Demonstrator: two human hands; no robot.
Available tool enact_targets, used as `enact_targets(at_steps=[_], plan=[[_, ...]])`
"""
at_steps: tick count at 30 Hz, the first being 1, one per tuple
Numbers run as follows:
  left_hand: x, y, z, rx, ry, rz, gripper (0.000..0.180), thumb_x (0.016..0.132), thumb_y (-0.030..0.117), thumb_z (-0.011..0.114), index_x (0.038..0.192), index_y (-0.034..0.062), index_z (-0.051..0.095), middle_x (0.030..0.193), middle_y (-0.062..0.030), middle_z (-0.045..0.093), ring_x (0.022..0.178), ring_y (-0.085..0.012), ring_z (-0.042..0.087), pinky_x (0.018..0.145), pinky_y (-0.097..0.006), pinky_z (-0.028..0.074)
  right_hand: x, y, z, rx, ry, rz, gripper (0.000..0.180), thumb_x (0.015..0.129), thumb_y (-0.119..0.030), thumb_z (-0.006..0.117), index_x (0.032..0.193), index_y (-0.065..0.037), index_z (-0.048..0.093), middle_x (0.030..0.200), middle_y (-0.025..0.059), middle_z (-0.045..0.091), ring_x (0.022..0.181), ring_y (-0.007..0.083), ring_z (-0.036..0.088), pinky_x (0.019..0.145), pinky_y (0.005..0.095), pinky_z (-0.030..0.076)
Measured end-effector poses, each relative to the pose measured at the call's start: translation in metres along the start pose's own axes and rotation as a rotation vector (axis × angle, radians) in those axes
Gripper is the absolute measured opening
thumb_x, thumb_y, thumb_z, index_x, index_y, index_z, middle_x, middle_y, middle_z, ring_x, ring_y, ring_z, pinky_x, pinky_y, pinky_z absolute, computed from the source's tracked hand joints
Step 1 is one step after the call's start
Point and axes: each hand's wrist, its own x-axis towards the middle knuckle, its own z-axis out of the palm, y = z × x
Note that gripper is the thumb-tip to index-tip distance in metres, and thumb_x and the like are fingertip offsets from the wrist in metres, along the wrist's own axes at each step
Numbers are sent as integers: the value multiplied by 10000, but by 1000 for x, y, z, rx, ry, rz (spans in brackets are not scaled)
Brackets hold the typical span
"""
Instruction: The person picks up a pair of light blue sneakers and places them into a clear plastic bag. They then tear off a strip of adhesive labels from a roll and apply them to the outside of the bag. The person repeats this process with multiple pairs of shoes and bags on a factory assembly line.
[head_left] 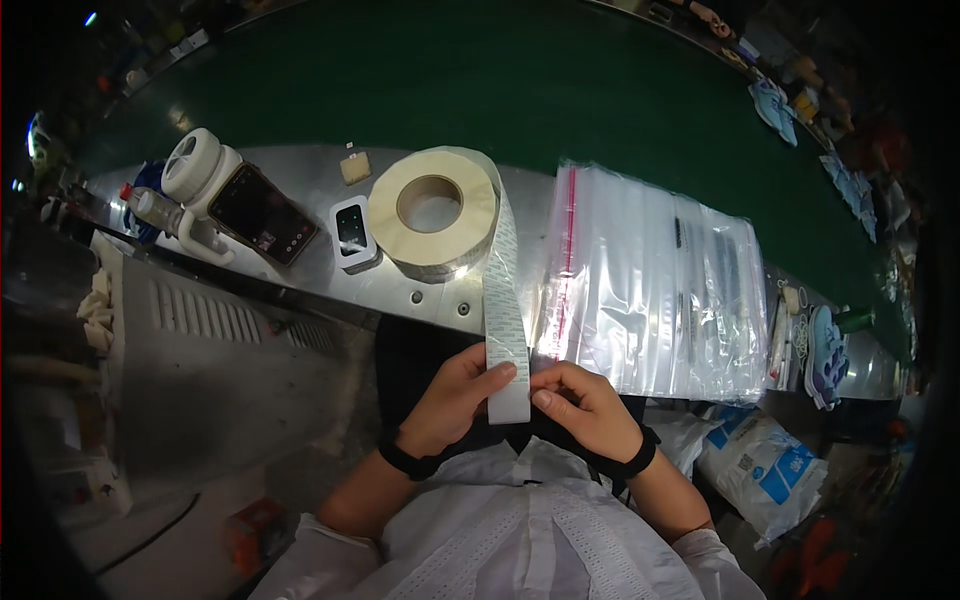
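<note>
A large roll of labels (385,222) lies on its side on the metal ledge. From its right side a pale printed label strip (507,345) runs down over the ledge's front edge toward me. My left hand (458,398) pinches the strip near its lower end, thumb on top. At the strip's right edge, my right hand (590,408) is closed, thumb and forefinger together; whatever lies between them is too small to make out. To the right of the strip lies a stack of clear plastic bags (650,290) with a pink line along one side.
Left of the roll are a small white device (354,235), a phone (262,215) leaning on a white jug (195,170), and a bottle (155,208). Beyond runs a green belt (420,80). Shoes (826,358) stand right; a filled plastic bag (765,465) sits below.
</note>
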Motion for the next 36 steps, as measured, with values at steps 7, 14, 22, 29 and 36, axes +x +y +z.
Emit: enact_targets(at_steps=[7, 14, 22, 29, 36], plan=[[21, 5, -12, 12, 24, -30, 280, 930, 200, 490, 1146, 22, 491, 1062, -75, 576, 940, -147, 578, 779, -312, 494, -3, 9, -10, 60, 82, 30, 60, 858, -79, 597, 854, -26, 568, 726, -49, 521, 634, 9, 440, 561, 173, 363], [39, 37, -54, 19, 308, 253, 277, 942, 200, 442, 1144, 10, 452, 1103, -91, 511, 1002, -224, 555, 827, -372, 483, -24, 8, -28, -15, 37, 37, 74, 831, -50, 611, 801, -17, 554, 717, -35, 525, 654, 14, 455, 579, 174, 371], [11, 22, -30, 468, 407, 515, 301, 910, 111, 469, 1176, -25, 431, 1085, -89, 544, 929, -130, 560, 797, -266, 468, -18, -2, -19, -290, -238, -70, 79, 782, -62, 645, 775, -16, 581, 662, 41, 556, 568, 110, 521, 523, 250, 410], [-27, 3, 17, 1154, 192, 699, 170, 817, 174, 641, 913, 44, 589, 822, -75, 533, 640, -185, 534, 564, -274, 440, 9, -3, 8, -358, 18, -213, 52, 795, -52, 630, 793, -25, 586, 668, 60, 542, 558, 142, 526, 518, 275, 414], [-24, 4, 12, 920, 166, 463, 180, 825, 106, 638, 983, 27, 603, 866, -50, 572, 681, -121, 546, 562, -228, 446, 17, -5, 19, -557, 215, -486, 94, 759, -73, 670, 760, -40, 583, 689, 81, 566, 591, 248, 561, 525, 312, 435]])
